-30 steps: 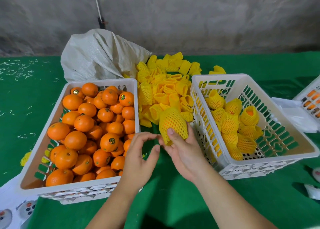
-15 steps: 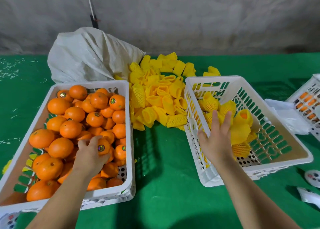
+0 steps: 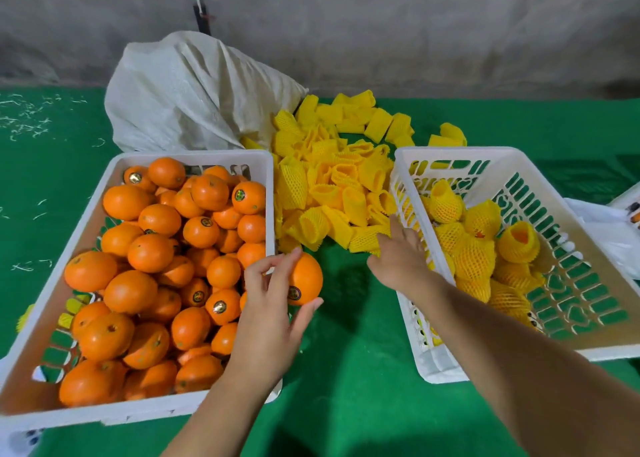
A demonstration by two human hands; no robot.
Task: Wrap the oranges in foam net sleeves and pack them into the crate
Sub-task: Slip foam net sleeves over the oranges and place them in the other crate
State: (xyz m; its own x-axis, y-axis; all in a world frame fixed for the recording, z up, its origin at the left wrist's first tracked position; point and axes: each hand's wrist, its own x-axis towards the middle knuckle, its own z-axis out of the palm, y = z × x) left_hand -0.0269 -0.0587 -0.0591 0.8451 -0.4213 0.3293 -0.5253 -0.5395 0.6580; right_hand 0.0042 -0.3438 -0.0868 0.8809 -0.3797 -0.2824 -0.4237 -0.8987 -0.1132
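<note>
My left hand (image 3: 273, 311) holds a bare orange (image 3: 306, 276) with a dark sticker, just right of the white crate (image 3: 194, 157) full of loose oranges (image 3: 149, 252). My right hand (image 3: 401, 259) reaches with straight fingers toward the near edge of the pile of yellow foam net sleeves (image 3: 336, 193) between the crates, fingertips at a flat sleeve (image 3: 363, 240). The right white crate (image 3: 460, 152) holds several oranges wrapped in yellow sleeves (image 3: 474, 249).
A white woven sack (image 3: 187, 100) lies behind the left crate on the green table cover (image 3: 346, 370). Part of another crate with oranges (image 3: 632, 211) and white plastic shows at the far right edge. A grey wall stands behind.
My left hand lifted an orange out of the left crate and brought it over the green cloth. My right hand left the right crate, where the wrapped orange now lies, and moved to the sleeve pile.
</note>
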